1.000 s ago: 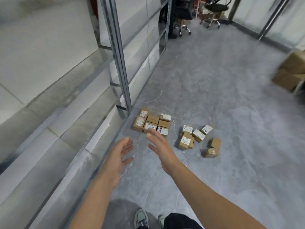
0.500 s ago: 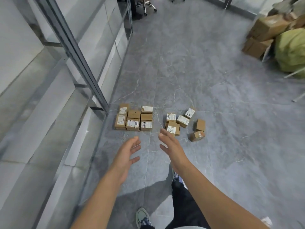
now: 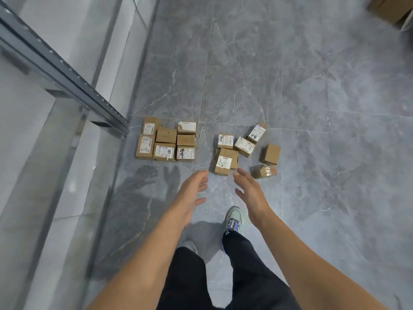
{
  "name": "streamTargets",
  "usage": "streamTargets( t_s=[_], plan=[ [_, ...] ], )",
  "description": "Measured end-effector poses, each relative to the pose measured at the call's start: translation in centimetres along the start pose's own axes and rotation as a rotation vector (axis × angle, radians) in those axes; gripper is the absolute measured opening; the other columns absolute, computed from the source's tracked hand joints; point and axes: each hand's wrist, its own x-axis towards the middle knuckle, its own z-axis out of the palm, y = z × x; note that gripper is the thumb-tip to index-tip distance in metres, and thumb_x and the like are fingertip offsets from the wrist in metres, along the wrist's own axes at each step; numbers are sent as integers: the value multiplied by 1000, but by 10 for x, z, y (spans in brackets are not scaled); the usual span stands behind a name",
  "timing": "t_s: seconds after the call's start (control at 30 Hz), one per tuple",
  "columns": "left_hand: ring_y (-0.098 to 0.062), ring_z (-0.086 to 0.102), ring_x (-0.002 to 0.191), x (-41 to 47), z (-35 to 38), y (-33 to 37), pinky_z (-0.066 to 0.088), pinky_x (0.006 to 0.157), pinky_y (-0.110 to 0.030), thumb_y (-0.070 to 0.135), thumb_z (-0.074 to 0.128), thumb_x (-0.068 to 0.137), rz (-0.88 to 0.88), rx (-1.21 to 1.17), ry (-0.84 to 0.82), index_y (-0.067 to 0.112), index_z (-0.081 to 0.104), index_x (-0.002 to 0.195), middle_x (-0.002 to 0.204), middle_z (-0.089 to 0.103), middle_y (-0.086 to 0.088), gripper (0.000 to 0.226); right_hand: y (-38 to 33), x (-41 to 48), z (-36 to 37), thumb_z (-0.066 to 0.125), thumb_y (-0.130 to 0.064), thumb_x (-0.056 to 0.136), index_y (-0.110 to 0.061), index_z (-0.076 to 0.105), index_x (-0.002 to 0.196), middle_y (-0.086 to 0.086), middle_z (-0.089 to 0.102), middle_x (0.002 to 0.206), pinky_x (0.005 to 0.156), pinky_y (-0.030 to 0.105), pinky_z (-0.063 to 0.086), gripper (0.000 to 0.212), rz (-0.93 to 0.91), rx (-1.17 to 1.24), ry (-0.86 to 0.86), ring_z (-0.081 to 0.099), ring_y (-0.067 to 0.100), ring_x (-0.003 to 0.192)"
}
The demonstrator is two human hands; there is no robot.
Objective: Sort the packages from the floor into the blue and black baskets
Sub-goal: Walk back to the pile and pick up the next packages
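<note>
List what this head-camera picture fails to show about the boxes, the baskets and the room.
- The baskets: nowhere in the head view, so their place cannot be told.
- The label on the nearest box: print too small and blurred to read.
- The large carton at top right: cut off by the picture's edge.
- The left shoe: mostly hidden by the trouser leg.

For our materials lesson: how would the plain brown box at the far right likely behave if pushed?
The plain brown box is probably stiff: its cardboard edges look square. Resting on a flat face, it would likely slide, not roll.
</note>
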Motion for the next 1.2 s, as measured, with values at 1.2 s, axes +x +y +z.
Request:
streamTargets(
  t_s=[1.2],
  plan=[
    [-20,55,122,539,56,-155,47,102,-43,52,61,95,-735,-469,300,25,54,119,134,53,-5,37,143,599,-34,51,-45,108,-19,54,148,-4,59,129,79,15,41,48,202,-536,52,58,3,103]
  ],
)
